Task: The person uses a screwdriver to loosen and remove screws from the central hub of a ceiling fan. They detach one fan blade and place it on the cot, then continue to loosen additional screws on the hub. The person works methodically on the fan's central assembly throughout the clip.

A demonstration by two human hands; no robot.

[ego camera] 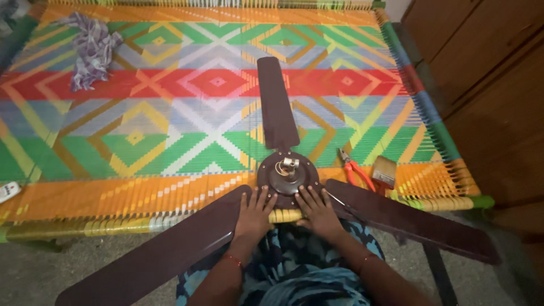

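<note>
A dark brown ceiling fan lies on a colourful woven cot. Its round motor hub, with a metal shaft in the middle, rests at the cot's near edge. One blade points away across the cot, one blade reaches out to the lower left, and the third blade to the right. My left hand lies flat, fingers spread, on the hub's near left rim. My right hand lies flat on its near right rim. Neither hand grips anything.
Red-handled pliers and a small paintbrush lie on the cot right of the hub. A crumpled checked cloth sits at the far left. A white remote is at the left edge. Wooden cabinets stand on the right.
</note>
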